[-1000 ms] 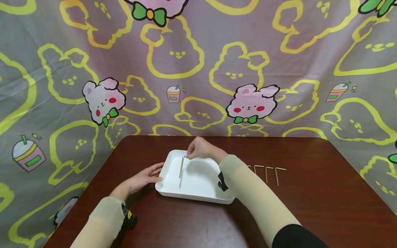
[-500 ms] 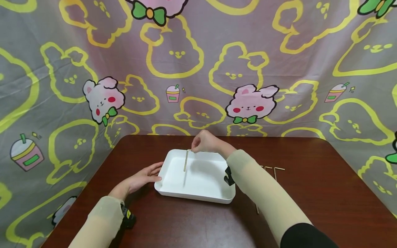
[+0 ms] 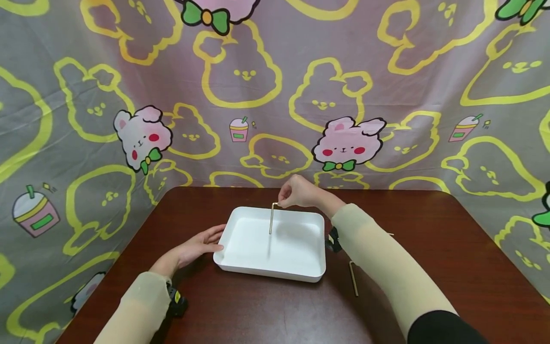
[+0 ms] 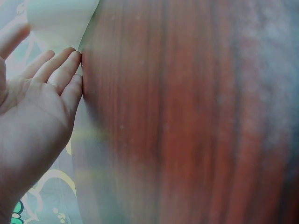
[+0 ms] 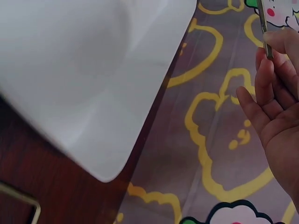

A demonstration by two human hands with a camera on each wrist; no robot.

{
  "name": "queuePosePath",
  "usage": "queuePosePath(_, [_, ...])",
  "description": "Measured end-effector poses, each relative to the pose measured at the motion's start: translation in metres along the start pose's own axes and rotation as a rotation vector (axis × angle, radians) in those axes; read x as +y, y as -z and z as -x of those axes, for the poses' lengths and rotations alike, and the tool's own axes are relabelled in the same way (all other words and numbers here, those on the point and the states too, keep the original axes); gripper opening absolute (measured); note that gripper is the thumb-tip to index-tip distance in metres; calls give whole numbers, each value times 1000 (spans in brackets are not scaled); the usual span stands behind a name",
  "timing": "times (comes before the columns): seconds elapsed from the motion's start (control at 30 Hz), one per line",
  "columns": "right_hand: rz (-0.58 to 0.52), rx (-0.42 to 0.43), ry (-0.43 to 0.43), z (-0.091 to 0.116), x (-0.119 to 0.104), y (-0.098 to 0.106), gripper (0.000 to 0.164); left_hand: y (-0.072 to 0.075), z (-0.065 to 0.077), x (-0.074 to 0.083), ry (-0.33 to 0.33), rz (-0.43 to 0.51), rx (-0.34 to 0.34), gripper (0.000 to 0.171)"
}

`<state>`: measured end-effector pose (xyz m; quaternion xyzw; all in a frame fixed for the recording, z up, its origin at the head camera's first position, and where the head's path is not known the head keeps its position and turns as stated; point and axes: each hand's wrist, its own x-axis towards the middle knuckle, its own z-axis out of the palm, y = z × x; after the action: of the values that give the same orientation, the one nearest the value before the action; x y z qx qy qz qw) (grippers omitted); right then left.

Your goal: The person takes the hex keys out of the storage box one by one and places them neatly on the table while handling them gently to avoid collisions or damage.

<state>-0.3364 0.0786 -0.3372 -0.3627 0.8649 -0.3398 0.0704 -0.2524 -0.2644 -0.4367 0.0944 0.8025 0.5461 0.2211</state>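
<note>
In the head view my right hand [image 3: 298, 191] pinches the short arm of a brass-coloured hex key [image 3: 271, 220] between thumb and fingertips. Its long arm hangs down over the back half of a shallow white tray [image 3: 296, 246]. The right wrist view shows the same hex key [image 5: 262, 21] between thumb and forefinger, off to the side of the tray [image 5: 93, 116]. My left hand [image 3: 195, 248] rests against the tray's left side, thumb at the rim. In the left wrist view its fingers [image 4: 63, 74] are extended, tips near the tabletop.
Right of the tray, another hex key [image 3: 354, 281] lies on the dark wooden table [image 3: 258, 310]. The tip of one more [image 3: 390, 234] shows past my right sleeve [image 3: 382, 267], which covers that area. A cartoon-patterned cloth [image 3: 275, 95] hangs behind the table.
My right hand has moved right and slightly back, carrying the hanging hex key across the tray. My right forearm now covers most of the hex keys on the table. The left hand has stayed put.
</note>
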Motion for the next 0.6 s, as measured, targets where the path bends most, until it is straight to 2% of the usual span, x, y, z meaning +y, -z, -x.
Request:
queuePosePath(0.27, [32, -39, -15, 19, 7, 12, 14, 1, 0, -2, -16, 21, -7, 77])
queuePosePath(0.6, [56, -32, -28, 45, 14, 29, 13, 0, -2, -2, -15, 2, -13, 77])
